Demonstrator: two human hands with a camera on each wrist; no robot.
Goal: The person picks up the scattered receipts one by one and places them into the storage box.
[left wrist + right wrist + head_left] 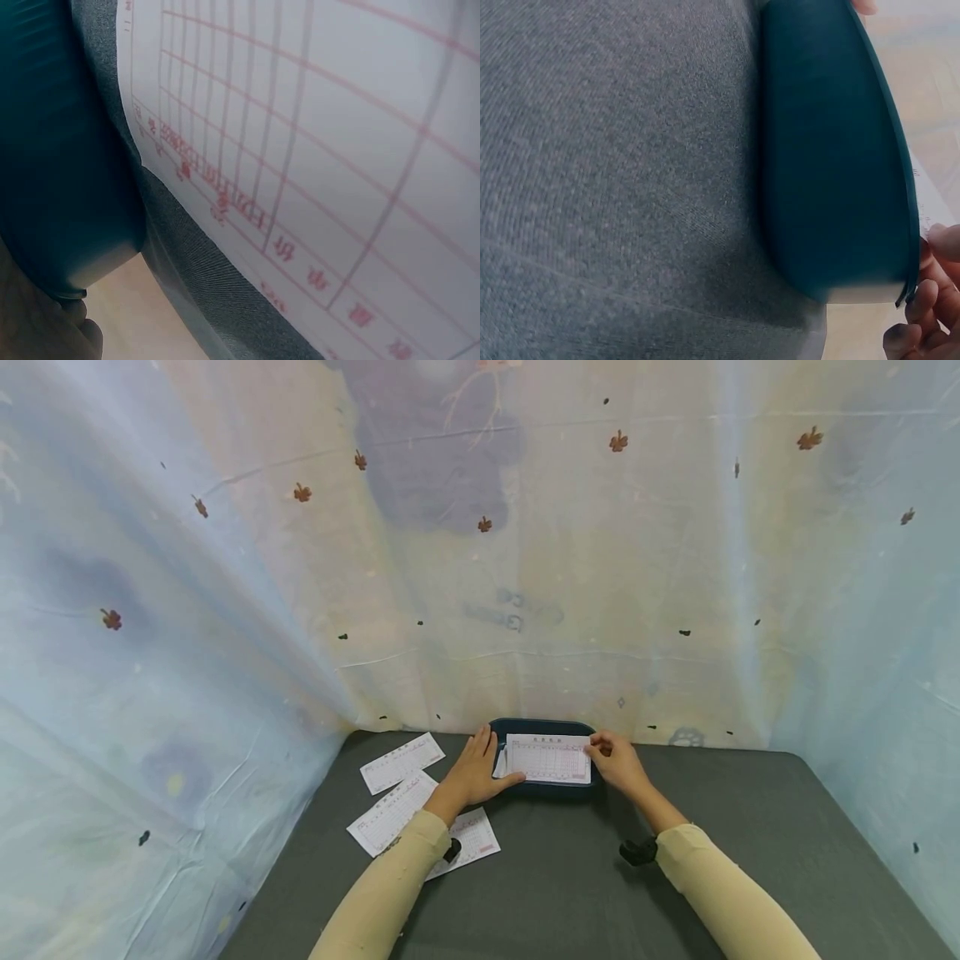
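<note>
A dark blue tray (pixel 551 725) stands at the back of the table, and a white form printed in red (pixel 551 758) lies in its mouth. Another slip's edge (pixel 501 764) shows beside that form at the left. My left hand (pixel 472 772) rests on the tray's left end, fingers straight, thumb reaching over the front rim. At the right end, my right hand (pixel 615 760) pinches the form's edge between thumb and fingers. The right wrist view shows the right hand (pixel 937 289) close against the tray's rim (pixel 896 135). The tray's bottom is hidden.
Several printed forms lie loose on the dark grey table left of the tray: one at the back (pixel 402 763), one in the middle (pixel 392 814), one under the left forearm (pixel 474 842). A patterned curtain (pixel 570 568) hangs right behind the table's back edge.
</note>
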